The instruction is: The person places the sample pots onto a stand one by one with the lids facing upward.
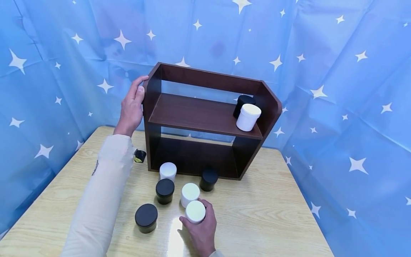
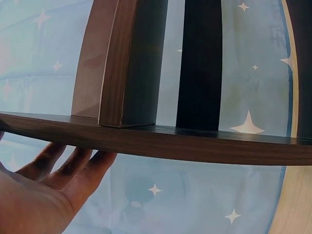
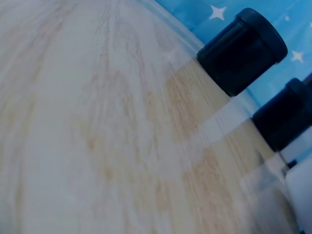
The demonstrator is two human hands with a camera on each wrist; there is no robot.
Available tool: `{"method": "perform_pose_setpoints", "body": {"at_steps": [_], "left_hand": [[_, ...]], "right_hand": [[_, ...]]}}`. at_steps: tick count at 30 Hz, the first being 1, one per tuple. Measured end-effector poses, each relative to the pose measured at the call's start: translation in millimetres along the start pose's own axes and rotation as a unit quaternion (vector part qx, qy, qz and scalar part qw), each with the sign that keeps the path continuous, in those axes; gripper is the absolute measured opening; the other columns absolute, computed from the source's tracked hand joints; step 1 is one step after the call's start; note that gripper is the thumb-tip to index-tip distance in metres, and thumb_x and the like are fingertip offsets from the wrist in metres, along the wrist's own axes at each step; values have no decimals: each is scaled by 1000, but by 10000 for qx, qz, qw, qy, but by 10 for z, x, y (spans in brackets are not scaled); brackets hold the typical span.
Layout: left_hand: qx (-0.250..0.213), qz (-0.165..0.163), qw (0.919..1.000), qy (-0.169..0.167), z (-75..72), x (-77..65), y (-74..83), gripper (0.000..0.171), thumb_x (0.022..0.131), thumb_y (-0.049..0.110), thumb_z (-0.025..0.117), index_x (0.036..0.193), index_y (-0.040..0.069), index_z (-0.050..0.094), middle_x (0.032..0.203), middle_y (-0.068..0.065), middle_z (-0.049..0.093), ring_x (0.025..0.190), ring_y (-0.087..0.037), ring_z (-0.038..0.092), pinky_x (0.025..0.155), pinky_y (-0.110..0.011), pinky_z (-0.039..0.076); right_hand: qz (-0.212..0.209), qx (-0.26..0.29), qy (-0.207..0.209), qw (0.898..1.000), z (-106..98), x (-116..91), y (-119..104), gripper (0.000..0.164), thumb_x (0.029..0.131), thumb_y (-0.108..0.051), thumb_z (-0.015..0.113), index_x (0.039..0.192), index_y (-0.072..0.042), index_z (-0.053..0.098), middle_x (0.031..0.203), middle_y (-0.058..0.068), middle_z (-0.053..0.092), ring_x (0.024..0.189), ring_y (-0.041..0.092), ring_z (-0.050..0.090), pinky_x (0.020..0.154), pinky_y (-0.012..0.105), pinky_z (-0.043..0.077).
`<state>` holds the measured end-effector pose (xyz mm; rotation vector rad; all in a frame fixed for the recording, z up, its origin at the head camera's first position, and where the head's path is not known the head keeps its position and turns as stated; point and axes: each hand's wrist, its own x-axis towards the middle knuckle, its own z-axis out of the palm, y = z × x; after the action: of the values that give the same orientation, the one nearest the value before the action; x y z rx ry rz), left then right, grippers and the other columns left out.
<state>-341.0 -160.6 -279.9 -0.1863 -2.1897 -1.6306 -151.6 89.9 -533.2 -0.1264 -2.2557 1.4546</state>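
My right hand grips a white lidded jar near the table's front, thumb on its left and fingers round its right side. Just behind that jar is another white jar. My left hand rests against the outer left side of a dark brown two-tier shelf; the left wrist view shows its extended fingers touching the panel. On the upper tier, at the right end, a white jar stands in front of a partly hidden black jar.
Several more jars stand before the shelf: a white one, a black one, a wider black one and a black one by the lower tier. A blue star-patterned curtain surrounds the wooden table.
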Motion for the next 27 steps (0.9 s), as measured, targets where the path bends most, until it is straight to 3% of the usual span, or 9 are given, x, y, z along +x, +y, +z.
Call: {"method": "perform_pose_setpoints", "body": {"at_steps": [6,27], "left_hand": [[1,0,10000,3,-4,-4,7,40,108,50,28,146,55,36,149,-7,48,138,-27,43,117,-57,32],[-95,84,9999,24,3,-2,3,40,108,49,28,146,54,37,147,-8,50,135,-27,45,117,-57,33]], "right_hand": [[24,182,-77,9998,-33,20,-29,75,52,-14,98,118,-14,62,115,-5,70,105,10,65,93,29,52],[-379,-300,-94,9988,-217,87,44,74,52,-19,99,116,-14,63,112,-5,71,102,10,67,92,31,55]]}}
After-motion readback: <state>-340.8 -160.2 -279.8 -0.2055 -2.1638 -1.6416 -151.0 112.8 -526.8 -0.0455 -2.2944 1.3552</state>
